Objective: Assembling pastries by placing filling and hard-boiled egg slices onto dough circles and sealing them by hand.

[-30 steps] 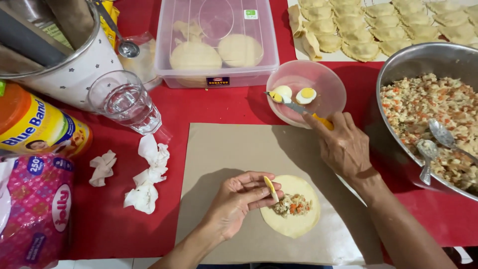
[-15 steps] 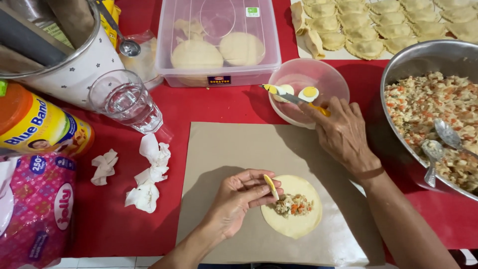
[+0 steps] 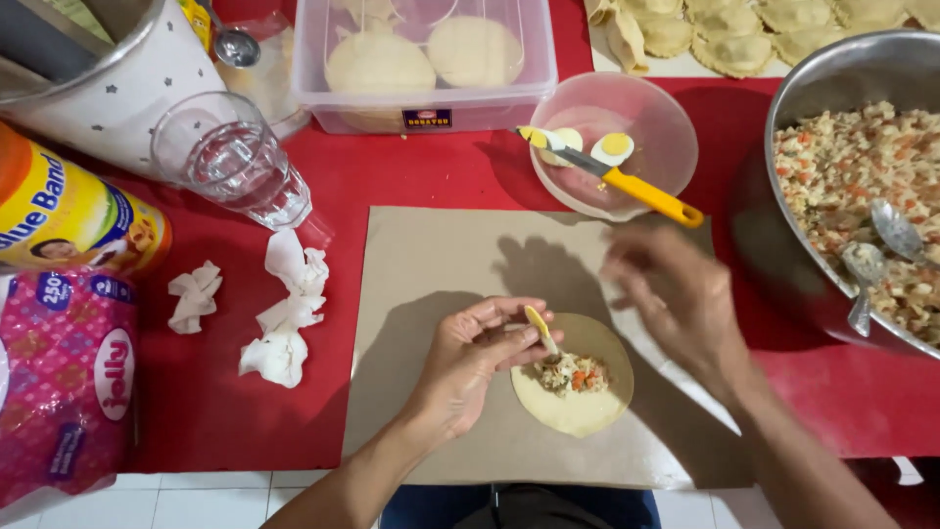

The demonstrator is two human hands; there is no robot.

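A round of pale dough (image 3: 578,404) lies on a brown paper sheet (image 3: 441,255), with a small heap of mixed filling (image 3: 568,373) on it. My left hand (image 3: 475,364) pinches a thin slice of boiled egg (image 3: 536,323) just above the filling, at the dough's left edge. My right hand (image 3: 681,294) hovers blurred to the right of the dough, fingers apart and holding nothing. Behind it, a yellow-handled knife (image 3: 641,193) rests across a pink bowl (image 3: 666,127) that holds a boiled egg half (image 3: 613,148).
A large metal bowl (image 3: 783,147) of chopped filling with two spoons (image 3: 876,250) stands at the right. At the back are a clear box (image 3: 421,103) of dough rounds and folded pastries (image 3: 734,39). To the left are a water glass (image 3: 235,162), crumpled tissues (image 3: 284,313), a yellow tin (image 3: 69,211) and a pink packet (image 3: 59,382).
My right hand has let go of the knife, leaving it across the pink bowl, and has drawn back toward the dough. My left hand stays at the dough with the egg slice.
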